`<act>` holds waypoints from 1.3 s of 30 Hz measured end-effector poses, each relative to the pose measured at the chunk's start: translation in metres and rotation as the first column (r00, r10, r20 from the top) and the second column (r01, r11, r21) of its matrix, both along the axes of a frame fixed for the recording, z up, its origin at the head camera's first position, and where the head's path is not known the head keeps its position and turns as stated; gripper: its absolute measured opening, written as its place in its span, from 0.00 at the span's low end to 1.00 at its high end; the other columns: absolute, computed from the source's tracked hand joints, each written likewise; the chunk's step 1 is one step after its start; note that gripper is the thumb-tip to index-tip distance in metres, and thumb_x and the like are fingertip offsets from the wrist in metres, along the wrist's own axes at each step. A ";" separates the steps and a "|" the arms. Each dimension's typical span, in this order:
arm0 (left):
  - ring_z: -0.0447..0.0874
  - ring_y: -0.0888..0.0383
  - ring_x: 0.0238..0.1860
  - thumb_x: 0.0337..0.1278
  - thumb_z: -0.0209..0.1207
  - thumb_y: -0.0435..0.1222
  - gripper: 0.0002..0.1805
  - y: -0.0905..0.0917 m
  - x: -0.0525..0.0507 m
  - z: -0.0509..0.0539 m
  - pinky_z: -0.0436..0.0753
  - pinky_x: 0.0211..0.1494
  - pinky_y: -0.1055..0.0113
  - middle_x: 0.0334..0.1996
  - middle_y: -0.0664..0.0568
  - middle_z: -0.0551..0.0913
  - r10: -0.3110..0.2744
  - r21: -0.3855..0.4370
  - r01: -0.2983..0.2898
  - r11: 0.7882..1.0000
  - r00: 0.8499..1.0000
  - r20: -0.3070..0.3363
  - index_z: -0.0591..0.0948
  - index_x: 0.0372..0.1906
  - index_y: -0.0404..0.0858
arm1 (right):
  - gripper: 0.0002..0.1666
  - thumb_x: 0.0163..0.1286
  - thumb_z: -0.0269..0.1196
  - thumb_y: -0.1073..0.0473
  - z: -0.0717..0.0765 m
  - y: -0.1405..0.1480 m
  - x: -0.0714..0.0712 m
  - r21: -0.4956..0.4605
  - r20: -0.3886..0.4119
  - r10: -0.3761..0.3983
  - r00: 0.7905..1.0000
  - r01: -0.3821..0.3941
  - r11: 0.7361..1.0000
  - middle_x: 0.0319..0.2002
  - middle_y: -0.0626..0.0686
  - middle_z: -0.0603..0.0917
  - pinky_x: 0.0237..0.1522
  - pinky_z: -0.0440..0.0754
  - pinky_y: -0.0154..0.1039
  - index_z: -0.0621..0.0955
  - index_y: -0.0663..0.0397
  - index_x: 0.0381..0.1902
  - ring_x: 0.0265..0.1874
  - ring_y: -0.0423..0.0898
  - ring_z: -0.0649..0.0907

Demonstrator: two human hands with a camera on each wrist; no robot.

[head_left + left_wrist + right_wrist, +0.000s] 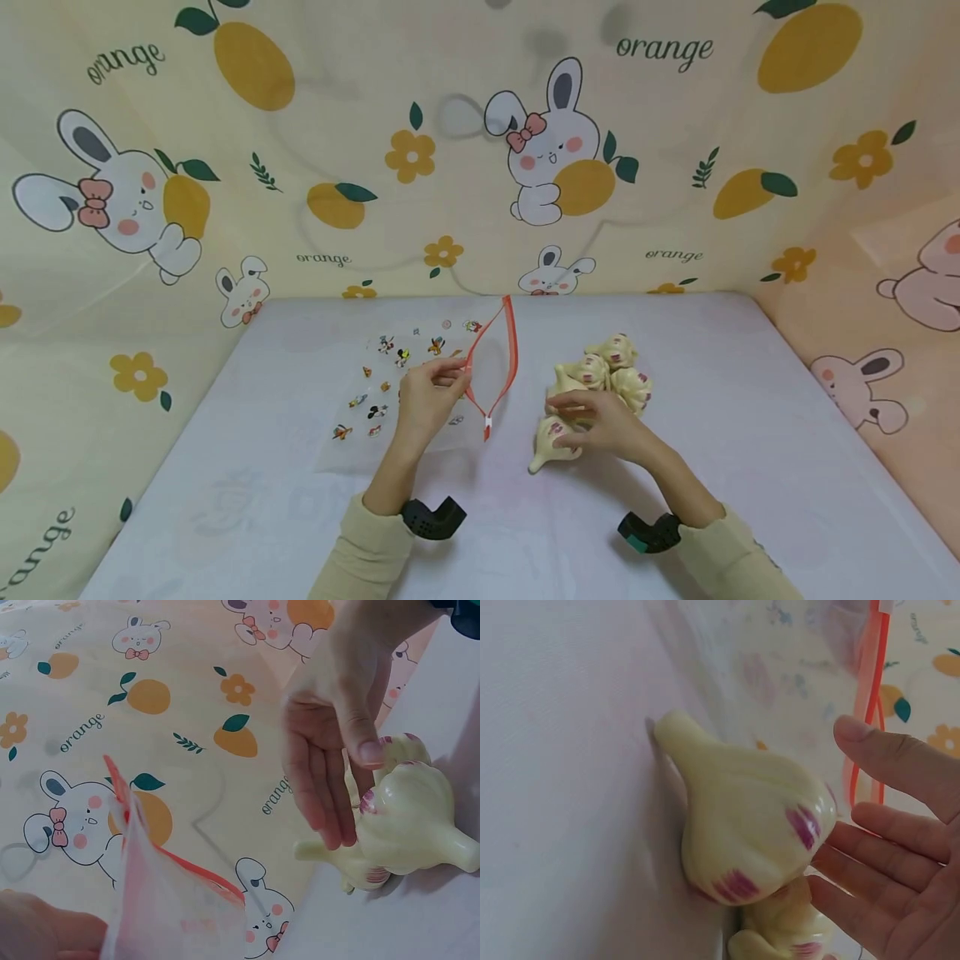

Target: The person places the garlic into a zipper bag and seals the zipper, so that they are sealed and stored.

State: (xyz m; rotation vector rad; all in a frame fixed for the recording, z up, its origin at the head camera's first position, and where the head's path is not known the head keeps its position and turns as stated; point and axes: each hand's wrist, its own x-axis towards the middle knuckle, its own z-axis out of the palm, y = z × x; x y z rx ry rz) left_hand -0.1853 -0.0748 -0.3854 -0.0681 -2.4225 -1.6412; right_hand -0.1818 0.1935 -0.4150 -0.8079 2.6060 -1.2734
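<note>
The right hand (600, 423) stood wide, fingers nearly straight and thumb held apart, just beside the nearest garlic bulb (550, 440), which sat at its 9 o'clock with its stem toward 7; whether the fingertips touched it, I could not tell. The left hand (429, 398) pinched the edge of a clear printed zip bag (367, 375), whose orange-red rim (513, 346) gaped at that hand's 2 o'clock, with the slider (488, 425) at 4. The bag's body spread toward 9. More garlic bulbs (632, 388) clustered at the right hand's 12 to 1. A black wrist device (435, 518) sat at 6 from the left hand. Beneath lay a pale tabletop (247, 417); at 12, beyond it, rose a rabbit-and-orange backdrop (465, 50).
</note>
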 end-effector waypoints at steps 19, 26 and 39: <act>0.86 0.50 0.31 0.53 0.65 0.28 0.10 0.000 0.002 0.002 0.77 0.28 0.83 0.34 0.37 0.88 -0.012 0.015 0.013 1.000 1.000 -0.017 0.86 0.42 0.30 | 0.37 0.43 0.78 0.57 -0.001 0.003 0.003 0.210 -0.140 0.078 0.987 -0.047 0.977 0.51 0.57 0.85 0.55 0.82 0.46 0.80 0.61 0.53 0.49 0.54 0.84; 0.86 0.51 0.31 0.53 0.65 0.29 0.11 0.000 0.002 0.002 0.78 0.28 0.83 0.34 0.38 0.88 -0.011 0.018 0.011 1.000 1.000 -0.022 0.86 0.42 0.30 | 0.35 0.43 0.78 0.60 -0.003 0.003 0.003 0.239 -0.175 0.092 0.980 -0.048 0.970 0.51 0.58 0.85 0.54 0.82 0.44 0.80 0.62 0.52 0.49 0.54 0.84; 0.85 0.55 0.31 0.53 0.65 0.29 0.11 -0.001 0.001 0.002 0.79 0.29 0.82 0.34 0.38 0.88 0.002 0.051 -0.002 0.999 1.000 0.001 0.86 0.43 0.31 | 0.32 0.46 0.77 0.61 -0.005 0.003 0.003 0.215 -0.165 0.059 0.985 -0.022 0.976 0.50 0.58 0.86 0.53 0.83 0.47 0.81 0.61 0.52 0.48 0.54 0.84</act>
